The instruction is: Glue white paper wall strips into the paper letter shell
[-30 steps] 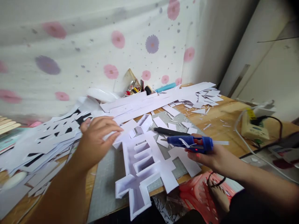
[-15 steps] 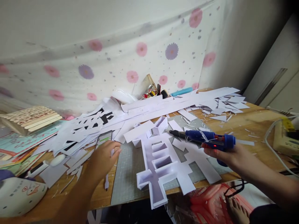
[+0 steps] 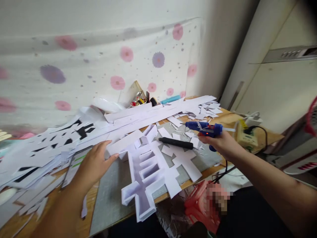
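Several walls and partitions stand on the boxy white card model (image 3: 146, 177) on the bench (image 3: 90, 195), so I'd call it part-built; flat white card sections (image 3: 187, 162) at right carry no walls, likely what's left. Right grip (image 3: 216, 140) is clamped round the blue glue gun (image 3: 203, 129), with the model well apart to its left. Left grip (image 3: 94, 163): thumb and fingers apart, just left of the model, at the end of a long white card strip (image 3: 126, 141); can't tell contact.
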### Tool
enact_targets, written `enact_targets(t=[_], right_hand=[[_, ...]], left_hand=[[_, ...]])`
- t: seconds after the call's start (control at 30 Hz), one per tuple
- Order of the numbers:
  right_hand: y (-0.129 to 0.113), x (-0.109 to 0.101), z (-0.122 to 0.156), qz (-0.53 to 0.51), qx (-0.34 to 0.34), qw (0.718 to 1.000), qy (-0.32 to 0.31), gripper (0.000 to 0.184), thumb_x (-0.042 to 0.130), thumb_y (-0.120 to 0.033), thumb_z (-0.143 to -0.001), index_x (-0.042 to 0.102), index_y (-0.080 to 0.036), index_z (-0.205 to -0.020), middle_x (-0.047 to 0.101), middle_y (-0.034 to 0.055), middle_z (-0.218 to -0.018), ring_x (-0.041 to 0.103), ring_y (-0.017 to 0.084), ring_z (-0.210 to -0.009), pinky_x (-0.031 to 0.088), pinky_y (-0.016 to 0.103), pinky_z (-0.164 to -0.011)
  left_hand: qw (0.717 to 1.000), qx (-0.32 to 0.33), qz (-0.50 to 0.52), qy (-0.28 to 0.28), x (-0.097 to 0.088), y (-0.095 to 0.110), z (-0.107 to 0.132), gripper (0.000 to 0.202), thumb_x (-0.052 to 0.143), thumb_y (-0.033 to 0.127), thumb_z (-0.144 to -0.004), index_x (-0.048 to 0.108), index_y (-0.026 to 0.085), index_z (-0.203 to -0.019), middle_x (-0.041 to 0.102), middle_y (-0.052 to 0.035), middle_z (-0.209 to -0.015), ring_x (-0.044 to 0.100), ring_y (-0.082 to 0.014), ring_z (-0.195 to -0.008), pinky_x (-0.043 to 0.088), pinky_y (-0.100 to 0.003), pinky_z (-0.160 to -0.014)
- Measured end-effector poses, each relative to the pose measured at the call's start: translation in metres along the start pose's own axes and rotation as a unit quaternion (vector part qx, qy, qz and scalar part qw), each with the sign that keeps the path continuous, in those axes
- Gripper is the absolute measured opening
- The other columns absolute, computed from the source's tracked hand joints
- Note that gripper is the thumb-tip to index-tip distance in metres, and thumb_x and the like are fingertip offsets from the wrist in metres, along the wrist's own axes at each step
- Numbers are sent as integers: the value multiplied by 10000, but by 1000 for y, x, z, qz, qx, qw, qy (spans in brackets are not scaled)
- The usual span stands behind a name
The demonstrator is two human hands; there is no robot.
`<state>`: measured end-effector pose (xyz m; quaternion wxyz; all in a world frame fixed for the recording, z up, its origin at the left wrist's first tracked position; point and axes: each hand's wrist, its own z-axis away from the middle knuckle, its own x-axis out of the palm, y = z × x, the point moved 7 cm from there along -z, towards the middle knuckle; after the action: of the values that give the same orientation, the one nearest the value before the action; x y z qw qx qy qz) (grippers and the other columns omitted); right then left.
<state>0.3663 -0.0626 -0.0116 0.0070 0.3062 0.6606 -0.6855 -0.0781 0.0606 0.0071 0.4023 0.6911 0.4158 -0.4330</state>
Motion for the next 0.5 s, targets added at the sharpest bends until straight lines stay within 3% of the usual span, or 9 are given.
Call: enact_targets(t=[0.13,0.27,0.4,0.5], right_hand=[[36,-29,-35,110,61,991,37,240,720,-333,-824,670,-118,-917,611,12,-751,534,114,-611,416,209,-513],[65,-48,-56,216,126,967,54,237,640,-357,-994,632,-120,-1008,622,23,-921,612,135,-762,552,273,-677],[70,-42,-58,267,113,957,16,267,640,-380,-994,639,-125,-1074,634,46,-1030,636,182,-899,571,344,-793],[63,-46,-54,287,91,954,-6,315,663,-429,-971,651,-117,-1011,643,32,-939,638,171,-824,563,330,-757]], left_hand=[[998,47,-24,-42,6,8,-31,685,488,602,-777,555,178,-1311,613,-171,-1359,549,-385,-1286,420,-521,-1090],[993,81,-25,-85,20,15,-58,711,512,620,-767,556,189,-1330,589,-157,-1409,552,-390,-1287,440,-515,-1062],[992,95,-3,-78,32,17,-66,633,546,610,-769,598,240,-1280,642,-140,-1342,620,-364,-1200,499,-475,-971],[995,91,16,-33,35,15,-64,565,538,601,-780,633,236,-1202,679,-142,-1275,638,-362,-1175,521,-473,-930]])
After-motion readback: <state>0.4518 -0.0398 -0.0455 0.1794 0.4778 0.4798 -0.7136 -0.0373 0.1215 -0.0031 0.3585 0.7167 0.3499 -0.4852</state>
